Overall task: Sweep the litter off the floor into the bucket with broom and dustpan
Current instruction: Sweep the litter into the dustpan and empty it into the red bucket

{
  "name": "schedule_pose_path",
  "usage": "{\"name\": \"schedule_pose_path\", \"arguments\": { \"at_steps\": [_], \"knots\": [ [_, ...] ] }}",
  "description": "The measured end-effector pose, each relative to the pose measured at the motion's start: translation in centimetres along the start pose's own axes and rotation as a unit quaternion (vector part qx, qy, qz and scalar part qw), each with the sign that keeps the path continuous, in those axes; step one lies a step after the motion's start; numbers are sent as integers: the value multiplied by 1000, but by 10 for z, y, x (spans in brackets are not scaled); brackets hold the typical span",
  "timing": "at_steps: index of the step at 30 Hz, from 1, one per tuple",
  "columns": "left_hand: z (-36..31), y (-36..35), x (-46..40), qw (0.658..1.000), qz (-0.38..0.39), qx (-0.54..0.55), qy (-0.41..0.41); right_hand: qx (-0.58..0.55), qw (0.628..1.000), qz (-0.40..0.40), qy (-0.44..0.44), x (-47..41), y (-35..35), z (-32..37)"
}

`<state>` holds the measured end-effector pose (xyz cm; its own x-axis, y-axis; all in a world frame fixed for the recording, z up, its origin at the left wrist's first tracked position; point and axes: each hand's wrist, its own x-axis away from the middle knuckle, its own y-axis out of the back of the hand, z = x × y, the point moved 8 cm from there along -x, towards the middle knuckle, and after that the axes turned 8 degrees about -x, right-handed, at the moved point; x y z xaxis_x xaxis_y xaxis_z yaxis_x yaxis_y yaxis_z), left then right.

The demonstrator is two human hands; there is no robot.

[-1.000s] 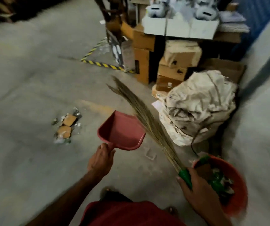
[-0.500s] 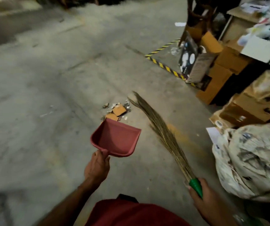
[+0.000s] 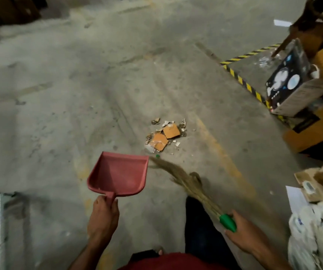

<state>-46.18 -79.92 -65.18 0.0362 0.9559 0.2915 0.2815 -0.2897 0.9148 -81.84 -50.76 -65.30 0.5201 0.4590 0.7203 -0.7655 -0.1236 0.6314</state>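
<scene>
My feed is dim and flat, with soft indoor light and no glare on the concrete floor (image 3: 78,114). I see only faint shadows. The broom (image 3: 192,186) bristles smear with motion blur, and the sacks (image 3: 316,238) at the right edge are blurred too. Straight lines bend toward the wide-angle corners, and the top left corner falls dark.

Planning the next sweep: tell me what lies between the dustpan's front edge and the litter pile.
In the head view, only bare concrete floor separates the dustpan from the litter pile; a small green bit lies just off the pan's right corner.
</scene>
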Motion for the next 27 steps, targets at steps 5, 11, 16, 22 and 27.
{"name": "schedule_pose_path", "arguments": {
  "at_steps": [5, 11, 16, 22, 27],
  "knots": [
    [-26, -22, -52, 999, -2, 28, 42, 90, 995, 47, 25, -131, 33, 53],
    [-108, -63, -122, 995, 21, 13, 102, 147, 983, 88, 64, -279, 64, 111],
    [-189, -111, -197, 994, 15, -22, 108, 183, 969, 135, 97, -409, 44, 146],
    [-210, -192, -270, 993, 25, -57, 104, 230, 949, 171, 131, -545, -12, 167],
    [-195, -258, -285, 987, 58, -59, 140, 150, 979, 132, 31, -599, -7, 120]
  ]
}}
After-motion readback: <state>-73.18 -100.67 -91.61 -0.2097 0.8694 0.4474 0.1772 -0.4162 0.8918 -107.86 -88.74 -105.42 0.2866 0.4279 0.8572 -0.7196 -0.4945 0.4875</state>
